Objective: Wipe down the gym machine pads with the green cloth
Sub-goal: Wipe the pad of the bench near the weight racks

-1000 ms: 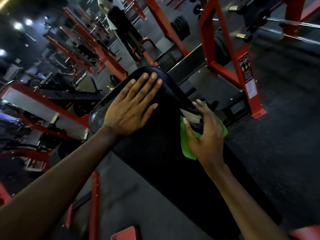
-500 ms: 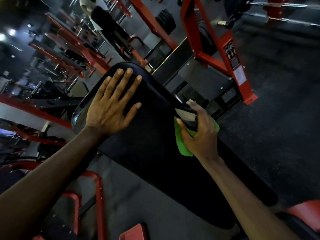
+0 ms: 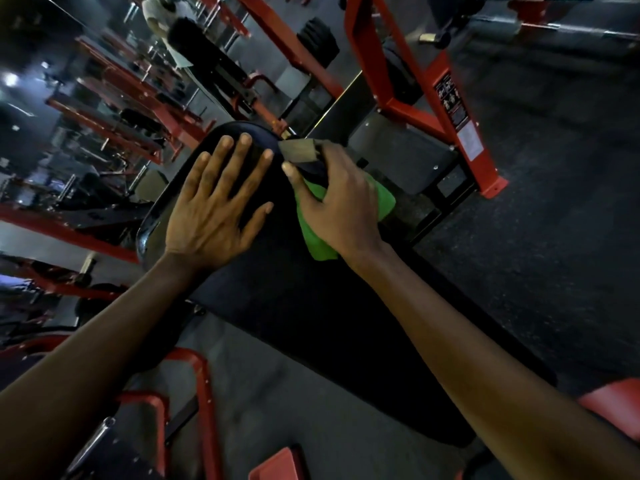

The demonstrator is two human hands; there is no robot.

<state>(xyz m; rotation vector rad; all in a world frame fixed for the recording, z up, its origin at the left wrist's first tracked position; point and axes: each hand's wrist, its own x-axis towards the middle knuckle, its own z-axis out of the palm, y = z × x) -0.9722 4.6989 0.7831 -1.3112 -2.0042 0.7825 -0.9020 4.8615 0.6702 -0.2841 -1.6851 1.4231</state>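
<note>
Pressing open left grip [image 3: 214, 216] on pad [image 3: 294, 306], clutching bunched green cloth [image 3: 317, 242] in right grip [image 3: 341, 206] at edge — may slip off.

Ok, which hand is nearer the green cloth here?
Right. The right hand lies on the green cloth, holding it against the right edge of the pad; the left hand rests flat on the pad left of the cloth, not touching it.

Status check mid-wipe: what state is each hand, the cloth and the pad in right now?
pad: wet or dry, cannot tell.
left hand: flat, fingers spread, pressing on the pad.
green cloth: bunched against the pad's right edge.
right hand: curled round the green cloth.
</note>
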